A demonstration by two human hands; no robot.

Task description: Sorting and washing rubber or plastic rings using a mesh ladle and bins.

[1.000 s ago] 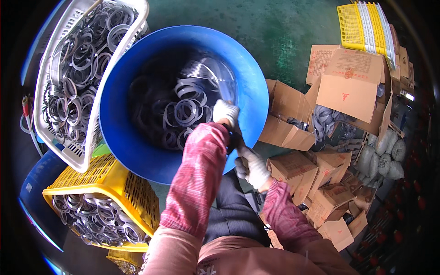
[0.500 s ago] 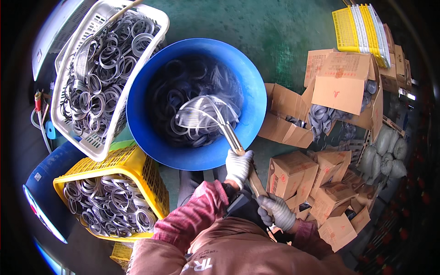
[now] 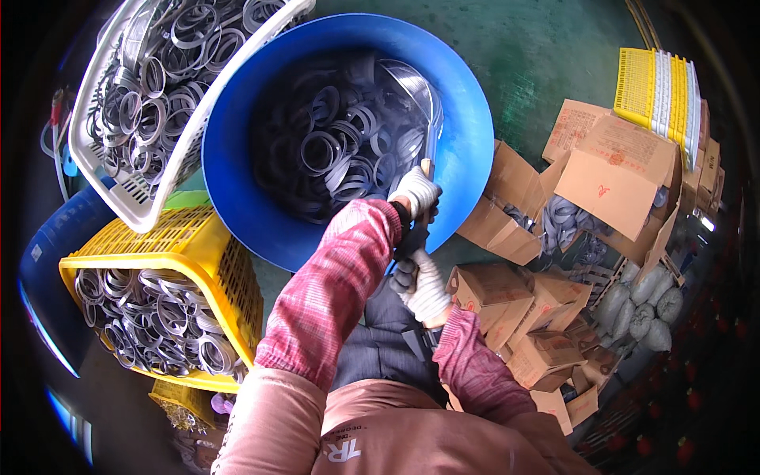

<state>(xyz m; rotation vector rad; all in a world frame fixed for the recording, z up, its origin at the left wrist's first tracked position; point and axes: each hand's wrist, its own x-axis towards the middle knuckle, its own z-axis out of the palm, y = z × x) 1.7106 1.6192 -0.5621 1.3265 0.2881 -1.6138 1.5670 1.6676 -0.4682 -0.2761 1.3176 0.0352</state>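
A wire skimmer [image 3: 411, 85] with a long handle leans into a deep blue tub [image 3: 473, 119], its mesh head against the far right of the inner wall. My gloved left hand [image 3: 417, 192] is closed around the wooden part of the handle, over the near right rim. Lower down, just outside the rim, my gloved right hand [image 3: 426, 289] is closed at the handle's end, most of which it hides. Many flat grey metal rings [image 3: 321, 152] lie in the tub, in what looks like dark liquid.
A white basket [image 3: 141, 207] and a yellow basket [image 3: 207, 277], both full of similar rings, stand left of the tub. To the right are an open carton [image 3: 606, 178] with grey parts, more cartons [image 3: 491, 289], stacked yellow and white baskets [image 3: 653, 95] and pale sacks [image 3: 637, 313].
The skimmer head has moved from mid-tub to the far right wall, its handle steeper. Both hands have gone forward, the right one also leftward. The view has shifted.
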